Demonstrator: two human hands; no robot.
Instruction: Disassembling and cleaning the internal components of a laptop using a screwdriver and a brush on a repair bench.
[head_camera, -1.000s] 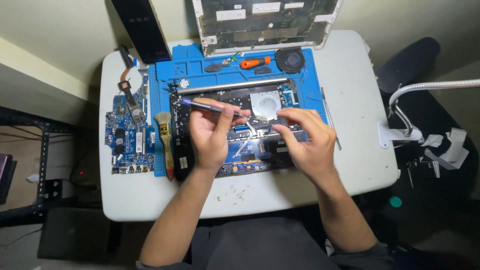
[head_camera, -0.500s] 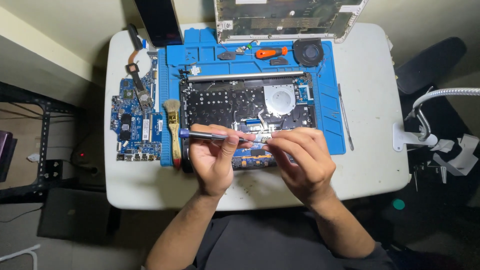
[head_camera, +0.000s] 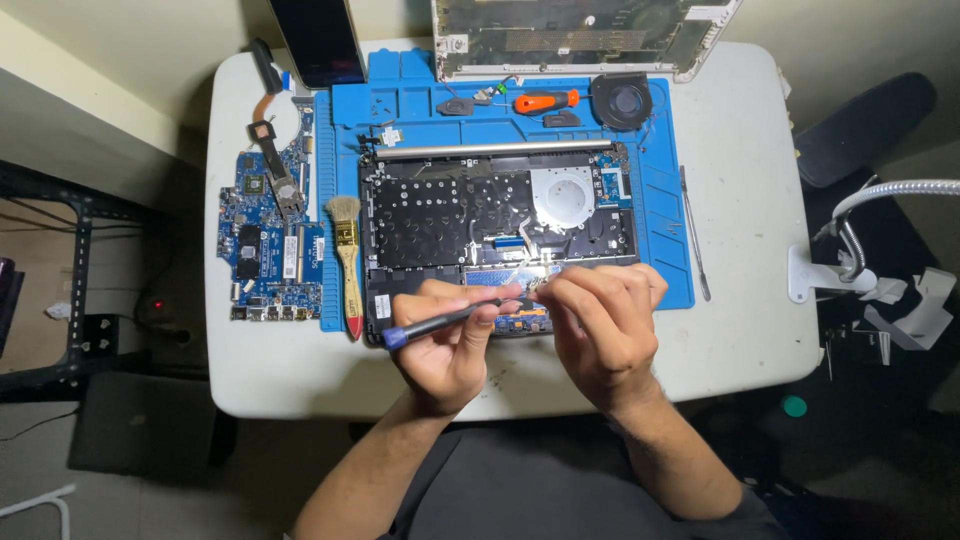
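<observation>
- Head view, looking straight down on a white table (head_camera: 760, 330) with a blue work mat (head_camera: 660, 210) across its upper middle.
- Centre of frame: an opened laptop base (head_camera: 500, 215), keyboard underside and round fan recess exposed.
- Left hand (head_camera: 445, 350), lower centre: fingers curled shut round a dark screwdriver with a blue cap (head_camera: 440, 322), lying nearly level, tip aimed right toward the base's lower edge.
- Right hand (head_camera: 600, 330), just right of it: fingertips pinched together at the tool's tip; whether a screw or small part sits between them cannot be told.
- Compared with half a second ago: both hands lower in the frame and closer to the near edge of the base, screwdriver tilted slightly, blue cap now down-left; work seems settled on one spot at the lower rim.
- Left of the mat: blue circuit board (head_camera: 270, 245); beside it a wooden-handled brush (head_camera: 347, 260).
- Top of mat: orange-handled screwdriver (head_camera: 545, 101), black fan (head_camera: 620, 100).
- Right of the base: thin metal pry tool (head_camera: 694, 235).
</observation>
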